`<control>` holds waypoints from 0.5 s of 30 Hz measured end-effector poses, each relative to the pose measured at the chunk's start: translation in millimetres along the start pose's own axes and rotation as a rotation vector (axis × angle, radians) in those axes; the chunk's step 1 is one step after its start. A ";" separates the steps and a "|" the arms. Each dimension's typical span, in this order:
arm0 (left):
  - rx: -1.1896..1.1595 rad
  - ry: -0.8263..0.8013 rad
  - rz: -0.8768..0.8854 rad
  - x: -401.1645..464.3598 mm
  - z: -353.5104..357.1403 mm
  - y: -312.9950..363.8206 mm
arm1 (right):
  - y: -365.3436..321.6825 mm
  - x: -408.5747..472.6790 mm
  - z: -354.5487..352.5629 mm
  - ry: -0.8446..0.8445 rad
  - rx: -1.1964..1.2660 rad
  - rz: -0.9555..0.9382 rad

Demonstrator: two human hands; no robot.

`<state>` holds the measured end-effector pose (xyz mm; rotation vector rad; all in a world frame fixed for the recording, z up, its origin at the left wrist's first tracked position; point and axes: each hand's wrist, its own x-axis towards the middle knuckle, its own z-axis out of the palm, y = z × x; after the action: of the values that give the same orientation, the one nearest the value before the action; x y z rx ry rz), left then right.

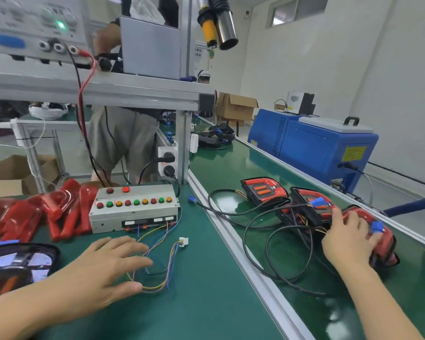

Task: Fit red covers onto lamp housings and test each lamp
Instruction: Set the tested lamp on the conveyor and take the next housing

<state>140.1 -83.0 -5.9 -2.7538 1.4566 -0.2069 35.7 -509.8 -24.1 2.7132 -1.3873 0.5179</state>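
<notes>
Hands first: my right hand grips the nearest covered lamp on the green conveyor belt, fingers curled over its red cover beside a blue connector. My left hand lies flat and spread on the tabletop, holding nothing, fingertips over the loose coloured test leads from the test box.

Two more covered lamps sit farther along the belt, cables tangled between them. Spare red covers lie heaped left of the test box; an uncovered housing sits at the near left edge.

Risks, as I judge them: lifting this lamp may drag the tangled cables and pull a neighbour along; my left palm could snag the thin leads or tug their white plug.

Writing: none legible. The yellow sticker on the blue machine and the test box markings are too small to read.
</notes>
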 end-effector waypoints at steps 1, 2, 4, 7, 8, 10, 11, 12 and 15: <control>0.004 -0.033 0.004 -4.4 -7.8 -3.8 | -11.0 -7.9 -2.8 0.012 0.010 -0.023; -0.044 -0.023 -0.002 -8.8 -8.4 -10.5 | -25.8 -18.1 -5.0 0.027 0.024 -0.093; -0.116 -0.054 -0.131 -18.4 -6.2 -27.3 | -65.9 -46.7 -5.5 0.070 0.088 -0.350; -0.159 0.131 -0.377 -27.9 -15.3 -47.1 | -130.8 -106.3 -7.2 0.192 0.306 -0.789; -0.178 0.206 -0.455 -31.6 -19.2 -51.5 | -149.2 -127.1 -7.8 0.267 0.398 -0.922; -0.210 0.314 -0.572 -39.2 -24.1 -61.0 | -178.0 -163.7 -9.6 0.308 0.489 -1.153; -0.215 0.349 -0.636 -44.4 -28.7 -66.3 | -189.1 -177.8 -7.0 0.261 0.500 -1.230; -0.217 0.377 -0.706 -51.0 -34.4 -73.6 | -199.1 -187.9 -2.9 0.210 0.506 -1.287; -0.184 0.417 -0.893 -75.3 -51.0 -104.7 | -216.7 -204.3 9.3 0.075 0.436 -1.337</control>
<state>177.8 40.5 44.8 -3.4512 0.1410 -0.7091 100.1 -223.3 -74.6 3.0390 0.7459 0.7483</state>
